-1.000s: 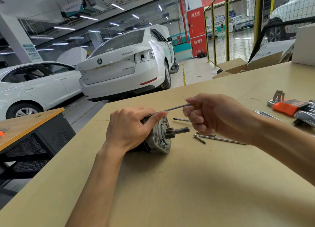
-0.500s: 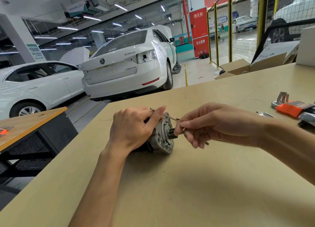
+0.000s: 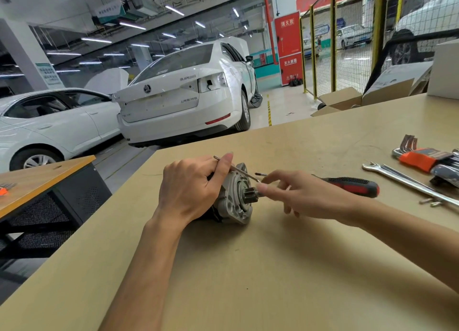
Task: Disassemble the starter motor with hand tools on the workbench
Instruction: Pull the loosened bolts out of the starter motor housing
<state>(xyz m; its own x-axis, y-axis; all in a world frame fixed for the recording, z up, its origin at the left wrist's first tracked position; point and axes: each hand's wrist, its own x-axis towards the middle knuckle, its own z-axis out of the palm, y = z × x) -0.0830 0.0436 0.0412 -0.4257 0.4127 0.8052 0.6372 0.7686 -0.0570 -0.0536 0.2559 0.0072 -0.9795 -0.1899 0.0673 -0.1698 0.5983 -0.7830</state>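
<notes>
Left hand (image 3: 191,189) curls over the motor (image 3: 233,199), gripping its body and pinning it on its side on the bench (image 3: 285,268); index finger lies along the top by a thin bolt (image 3: 238,169) that slants across the flange. Right hand (image 3: 305,196) reaches in from the right, fingers loosely spread, thumb and index tips at the bolt's lower end beside the pinion (image 3: 248,196); whether they actually pinch it, cannot tell. Motor sits near the bench's left edge, silver flange and pinion facing right.

Behind the right hand a screwdriver (image 3: 352,185) with red-black handle lies flat, tip pointing toward the motor. Further right: a wrench (image 3: 407,181), small loose fasteners (image 3: 431,202) just beside it, and a hex key set (image 3: 422,157) in an orange holder near the right edge. Bench top is tan, matte, lightly scuffed.

Room: garage hall with strip lights. Two white cars (image 3: 188,94) parked behind the bench, the nearer one rear-on. A second table (image 3: 37,181) with dark mesh base at left. Red cabinet (image 3: 289,47) with Chinese text, yellow mesh fence (image 3: 347,45), open cardboard boxes (image 3: 347,98) past the far edge.
</notes>
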